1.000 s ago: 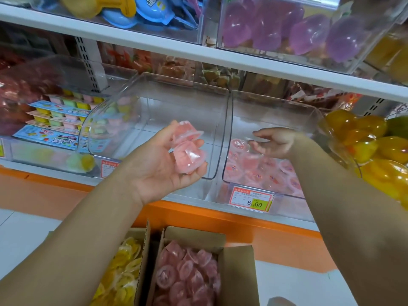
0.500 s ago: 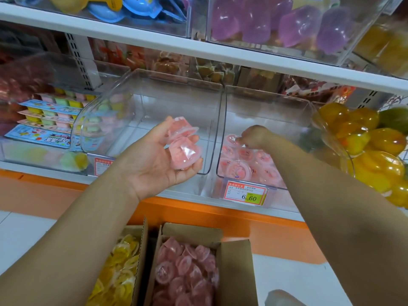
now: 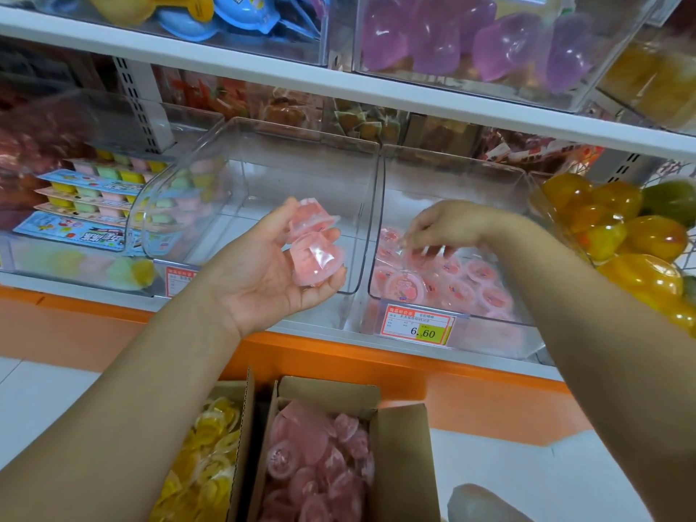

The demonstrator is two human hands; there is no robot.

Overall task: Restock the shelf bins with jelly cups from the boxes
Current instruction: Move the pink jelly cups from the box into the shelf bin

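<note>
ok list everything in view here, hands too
held pink plastic jelly cups: about two, pink, in the left grip
right clear plastic bin: one, clear, lower shelf
middle clear plastic bin: one, clear, left of it
loose pink jelly cups: many, pink, inside the right bin
red and yellow price tag: one, on the right bin's front
brown cardboard box of pink cups: one, brown, on the floor
brown cardboard box of yellow cups: one, brown, left of it
purple jellies: several, purple, at the top
yellow fruit-shaped jellies: several, yellow, far right
left grip: one, holding those cups
right grip: one, over the right bin, hold unclear
</note>
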